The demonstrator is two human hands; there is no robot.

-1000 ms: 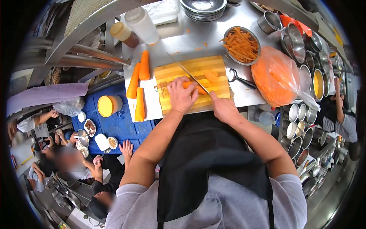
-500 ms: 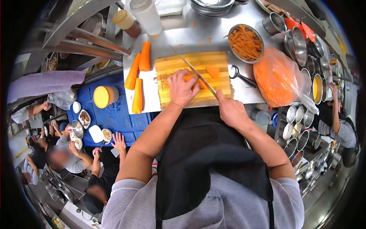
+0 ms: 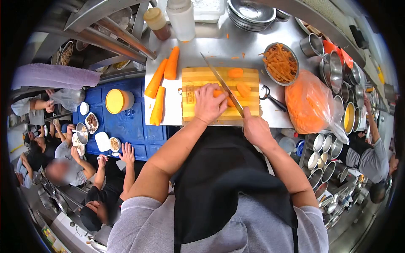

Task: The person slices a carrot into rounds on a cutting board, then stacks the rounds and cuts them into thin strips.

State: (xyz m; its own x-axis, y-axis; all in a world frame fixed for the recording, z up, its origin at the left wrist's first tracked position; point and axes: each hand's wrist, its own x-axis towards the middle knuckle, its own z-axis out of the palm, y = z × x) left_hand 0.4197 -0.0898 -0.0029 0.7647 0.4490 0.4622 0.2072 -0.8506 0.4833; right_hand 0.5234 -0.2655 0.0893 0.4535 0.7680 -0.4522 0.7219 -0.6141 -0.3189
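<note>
My left hand [image 3: 210, 103] is closed over a peeled carrot [image 3: 218, 93], pressing it to the striped wooden cutting board [image 3: 194, 75]. In my right hand [image 3: 256, 129] is the handle of a large kitchen knife [image 3: 221, 79], its long blade slanting across the carrot beside my left fingers. Part of the carrot shows on either side of the blade; my fingers hide the rest. Two cut carrot pieces, one at the far side [image 3: 235, 73] and another nearer [image 3: 243, 90], lie on the board right of the blade. Left of the board are whole peeled carrots [image 3: 171, 64].
A peeler [image 3: 273, 99] lies right of the board, near a metal bowl of carrot strips [image 3: 292, 80] and a plastic bag of orange contents [image 3: 310, 101]. Squeeze bottles [image 3: 181, 23] and stacked metal bowls [image 3: 252, 21] stand behind. Co-workers eat at the blue surface [image 3: 141, 97] on the left.
The view has shifted, so the counter appears lower and further right. A second cut carrot piece now shows at the board's far side. Both hands keep their holds.
</note>
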